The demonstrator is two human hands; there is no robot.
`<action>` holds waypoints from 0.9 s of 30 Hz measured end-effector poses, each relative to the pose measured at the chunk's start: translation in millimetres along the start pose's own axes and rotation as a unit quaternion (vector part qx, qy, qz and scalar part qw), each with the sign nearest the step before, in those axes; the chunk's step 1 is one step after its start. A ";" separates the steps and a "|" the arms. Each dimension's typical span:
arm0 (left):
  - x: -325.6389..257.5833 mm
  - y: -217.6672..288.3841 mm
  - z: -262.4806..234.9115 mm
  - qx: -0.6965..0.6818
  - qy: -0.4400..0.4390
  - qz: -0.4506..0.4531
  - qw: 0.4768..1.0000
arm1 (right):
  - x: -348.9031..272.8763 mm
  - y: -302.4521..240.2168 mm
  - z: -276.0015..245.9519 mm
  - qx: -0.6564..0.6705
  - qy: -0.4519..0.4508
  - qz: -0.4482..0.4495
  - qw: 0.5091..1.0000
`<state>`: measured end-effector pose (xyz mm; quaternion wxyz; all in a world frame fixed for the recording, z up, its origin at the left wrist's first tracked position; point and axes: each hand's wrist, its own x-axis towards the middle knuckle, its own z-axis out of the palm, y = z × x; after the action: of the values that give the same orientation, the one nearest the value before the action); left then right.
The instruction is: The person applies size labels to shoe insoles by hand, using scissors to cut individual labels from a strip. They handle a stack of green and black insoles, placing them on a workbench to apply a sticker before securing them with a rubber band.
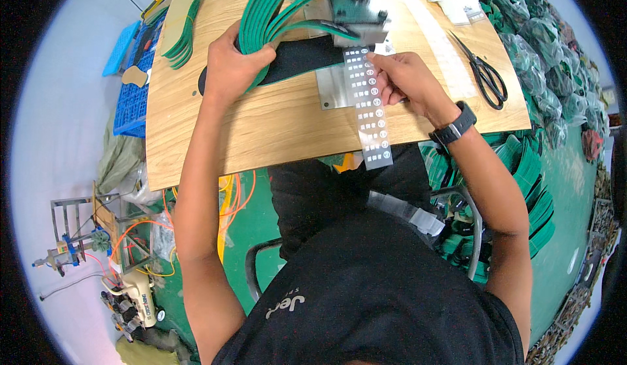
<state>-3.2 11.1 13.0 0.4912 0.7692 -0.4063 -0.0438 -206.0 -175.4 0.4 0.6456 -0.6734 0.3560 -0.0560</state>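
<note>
My left hand (236, 68) is closed around a bent stack of green insoles (261, 15), thumb across their near end. The tops of several of them fan out toward a dark press-like machine (358, 6), which is partly blurred. Beneath the stack, a black insole (297, 60) lies flat, its right end at the machine. Pinched between the thumb and fingers of my right hand (408, 81) is a clear strip of printed labels (371, 123). The strip hangs past the table's near edge. Behind it shows a metal plate (334, 94).
Black-handled scissors (488, 81) lie at the table's right. A stack of tan-and-green insoles (183, 22) rests at the far left, beside a blue plastic basket (132, 107). Bagged green goods (555, 78) are piled on the right; loose green insoles (522, 175) sit below the table.
</note>
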 end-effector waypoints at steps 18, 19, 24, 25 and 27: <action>-20.3 2.4 -7.5 0.093 -0.149 0.052 0.983 | -10.6 15.0 -102.1 -0.075 0.067 -0.220 0.970; -16.0 -3.0 -12.3 0.032 -0.172 0.061 0.983 | -2.2 17.0 -120.5 -0.216 0.140 -0.238 0.937; 18.2 5.6 -39.9 0.183 -0.322 -0.012 0.929 | -31.3 2.4 -101.5 -0.232 0.295 -0.404 0.834; 29.5 13.4 -40.4 0.269 -0.374 -0.042 0.887 | -41.6 -5.1 -84.4 -0.222 0.251 -0.417 0.845; 41.5 -1.2 -39.1 0.333 -0.397 -0.010 0.855 | -53.6 -8.5 -32.5 -0.229 0.139 -0.488 0.831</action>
<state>43.3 11.7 45.9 0.0021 0.8082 -0.5491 -0.2126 -259.7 -173.5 34.0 0.3051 -0.8733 0.0698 -0.3734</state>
